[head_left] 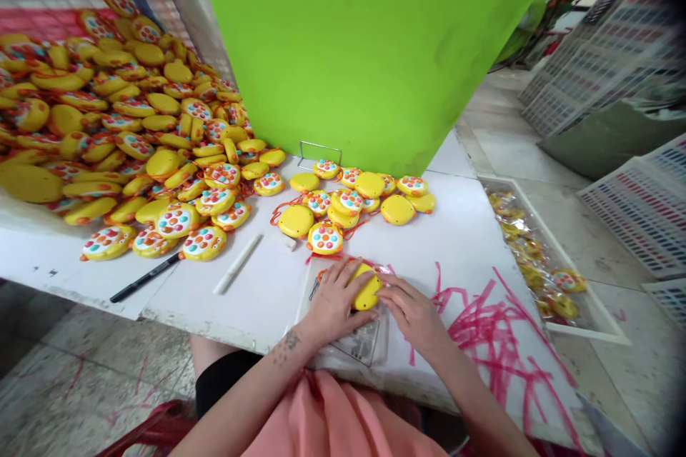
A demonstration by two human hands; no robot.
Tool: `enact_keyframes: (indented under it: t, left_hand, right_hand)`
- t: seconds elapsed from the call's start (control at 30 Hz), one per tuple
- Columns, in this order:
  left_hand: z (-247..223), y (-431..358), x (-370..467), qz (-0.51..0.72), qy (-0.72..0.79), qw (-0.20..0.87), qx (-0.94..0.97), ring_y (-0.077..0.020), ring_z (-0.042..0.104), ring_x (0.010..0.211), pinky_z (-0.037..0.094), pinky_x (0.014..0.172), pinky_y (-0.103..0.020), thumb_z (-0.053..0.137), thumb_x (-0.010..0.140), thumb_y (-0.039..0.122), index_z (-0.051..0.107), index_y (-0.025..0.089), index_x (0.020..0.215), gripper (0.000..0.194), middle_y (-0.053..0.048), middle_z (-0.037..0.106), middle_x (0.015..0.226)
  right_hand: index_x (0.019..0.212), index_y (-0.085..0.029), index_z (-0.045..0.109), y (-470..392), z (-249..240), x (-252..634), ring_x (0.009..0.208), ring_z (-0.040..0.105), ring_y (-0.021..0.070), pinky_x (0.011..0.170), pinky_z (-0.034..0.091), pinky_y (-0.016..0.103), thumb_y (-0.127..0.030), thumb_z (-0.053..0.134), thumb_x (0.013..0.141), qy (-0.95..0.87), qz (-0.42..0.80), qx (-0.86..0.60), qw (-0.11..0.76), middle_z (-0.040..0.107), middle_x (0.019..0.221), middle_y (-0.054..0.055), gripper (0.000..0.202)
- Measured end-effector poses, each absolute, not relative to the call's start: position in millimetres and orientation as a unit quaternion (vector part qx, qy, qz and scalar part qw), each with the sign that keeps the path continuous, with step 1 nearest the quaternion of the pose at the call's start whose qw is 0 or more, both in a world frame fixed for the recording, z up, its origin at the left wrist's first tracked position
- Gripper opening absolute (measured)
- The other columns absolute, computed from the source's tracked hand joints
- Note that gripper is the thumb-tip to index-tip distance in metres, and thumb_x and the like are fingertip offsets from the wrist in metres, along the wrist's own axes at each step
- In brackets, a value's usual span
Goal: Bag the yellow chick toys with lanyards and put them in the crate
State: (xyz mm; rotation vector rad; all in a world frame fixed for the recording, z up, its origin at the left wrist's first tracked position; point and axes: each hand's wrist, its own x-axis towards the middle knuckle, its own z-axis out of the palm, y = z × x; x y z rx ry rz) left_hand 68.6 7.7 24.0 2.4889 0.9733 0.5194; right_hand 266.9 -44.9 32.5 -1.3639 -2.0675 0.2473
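In front of me a yellow round toy (pixel 369 293) lies back side up over clear plastic bags with printed sheets (pixel 360 344). My left hand (pixel 335 303) is closed on its left side, fingers on top and thumb at the near edge. At its right edge, my right hand (pixel 415 310) has its fingertips pinched together; what is between them is too small to make out. Just beyond lie several more yellow toys with coloured buttons and red cords, among them one face-up toy (pixel 324 238).
A large heap of yellow toys (pixel 161 103) fills the left. A green panel (pixel 348 50) stands at the back. Nearby lie a black marker (pixel 144 278), a white pen (pixel 239 264) and pink strips (pixel 493 328). A white crate (pixel 584 332) of bagged toys sits on the floor at right.
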Motion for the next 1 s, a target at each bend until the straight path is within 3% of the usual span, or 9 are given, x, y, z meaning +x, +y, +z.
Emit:
enact_keyframes:
  t: [0.23,1.0]
  left_hand:
    - [24.9,8.0,69.6,0.192,0.347,0.205,0.895,-0.0296,0.032,0.137,0.025,0.113,-0.051,0.060,0.081,0.046,0.044,0.023,0.135,0.061,-0.011,0.038,0.148]
    - [24.4,9.2,69.8,0.211,0.334,0.208,0.895,-0.0296,0.037,0.133,0.028,0.110,-0.051,0.062,0.076,0.038,0.046,0.023,0.132,0.060,-0.011,0.040,0.146]
  right_hand:
    - [0.097,-0.018,0.065,-49.4,28.2,265.4,0.105,0.063,0.0222,0.089,0.055,0.043,-0.006,0.041,0.090,-0.817,0.020,-0.513,0.263,0.064,0.121,0.011,0.028]
    - [0.097,-0.017,0.066,-53.7,23.8,259.2,0.102,0.063,0.0215,0.089,0.053,0.042,-0.007,0.040,0.090,-0.799,0.023,-0.529,0.286,0.065,0.118,0.012,0.029]
